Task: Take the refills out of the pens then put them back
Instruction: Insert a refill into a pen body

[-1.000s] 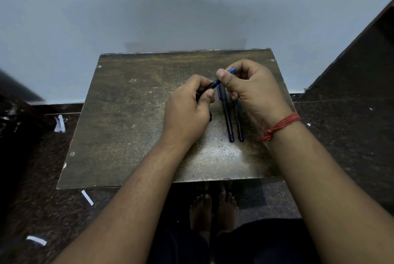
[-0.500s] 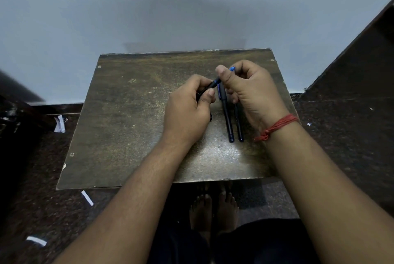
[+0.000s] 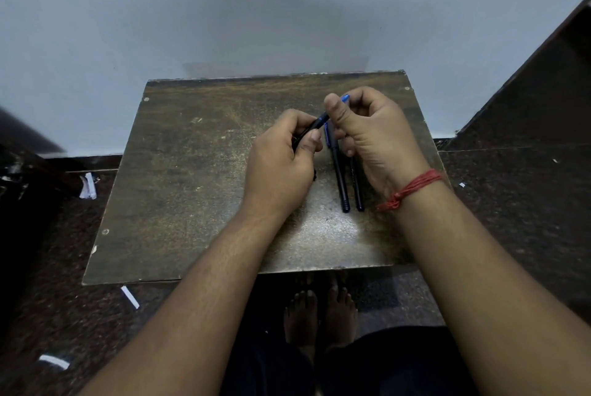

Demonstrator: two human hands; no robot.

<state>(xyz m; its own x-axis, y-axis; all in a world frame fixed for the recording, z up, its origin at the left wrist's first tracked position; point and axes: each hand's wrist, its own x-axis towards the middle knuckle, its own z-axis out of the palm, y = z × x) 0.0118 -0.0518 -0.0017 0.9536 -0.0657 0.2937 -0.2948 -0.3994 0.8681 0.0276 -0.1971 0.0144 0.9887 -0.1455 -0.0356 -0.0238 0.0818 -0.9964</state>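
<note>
Both hands hold one dark pen [image 3: 315,126] above the worn table [image 3: 192,171]. My left hand [image 3: 281,165] grips its lower barrel, fingers curled round it. My right hand [image 3: 371,136] pinches the upper end, where a blue tip [image 3: 345,98] pokes out past the thumb. Two more dark pens lie side by side on the table under my right hand: one with a blue cap [image 3: 337,168] and a thinner one [image 3: 356,187] to its right. Their far ends are hidden by my right hand.
The small table stands against a pale wall [image 3: 224,11]. Paper scraps [image 3: 88,186] lie on the dark speckled floor to the left. My bare feet [image 3: 319,309] show below the table's near edge. A dark slanted surface [image 3: 543,75] rises at the right.
Hardly anything has changed. My right hand has shifted very slightly on the pen's upper end; the left hand and the two pens on the table stay where they were.
</note>
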